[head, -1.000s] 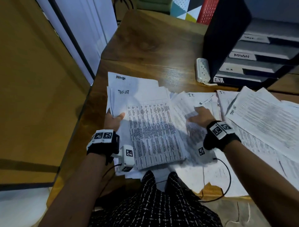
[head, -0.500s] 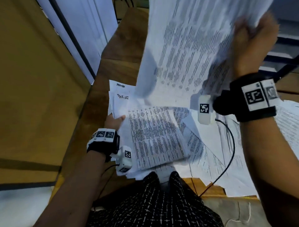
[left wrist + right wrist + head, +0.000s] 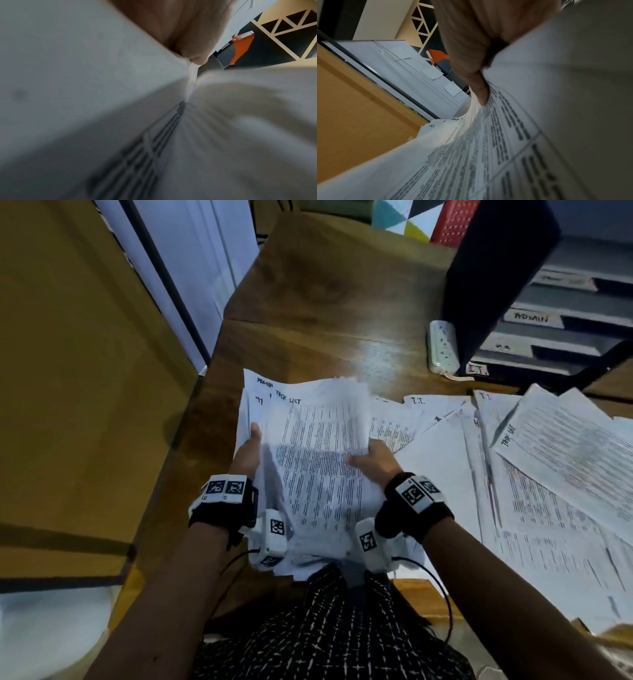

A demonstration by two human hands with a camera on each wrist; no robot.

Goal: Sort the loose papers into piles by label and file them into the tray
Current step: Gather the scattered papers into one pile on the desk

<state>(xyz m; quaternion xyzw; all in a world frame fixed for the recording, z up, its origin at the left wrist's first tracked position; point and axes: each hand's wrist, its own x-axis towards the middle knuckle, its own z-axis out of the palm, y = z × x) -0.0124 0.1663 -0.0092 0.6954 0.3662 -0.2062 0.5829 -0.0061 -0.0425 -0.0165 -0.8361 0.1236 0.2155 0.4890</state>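
Observation:
A stack of printed sheets (image 3: pixel 318 460), the top one marked "TASK LIST", lies at the near left of the wooden desk (image 3: pixel 325 313). My left hand (image 3: pixel 248 451) holds its left edge, thumb on top. My right hand (image 3: pixel 371 462) grips its right edge, and in the right wrist view the thumb (image 3: pixel 471 75) presses on the printed paper (image 3: pixel 513 135). The left wrist view shows a thumb (image 3: pixel 187 35) on blurred paper (image 3: pixel 85 67). More loose papers (image 3: pixel 534 491), some marked "I.T.", spread over the right. The black filing tray (image 3: pixel 489 285), with labelled shelves, stands at the back right.
A white power strip (image 3: pixel 442 347) lies against the tray's left side. The desk's left edge runs beside a yellow panel (image 3: pixel 85 371). Cables hang from both wrist units near my lap. Bare wood shows behind the papers.
My right hand, which held a bundle of sheets high up half a second ago, has come down and laid it on the left stack. The left hand stayed at the stack's left edge.

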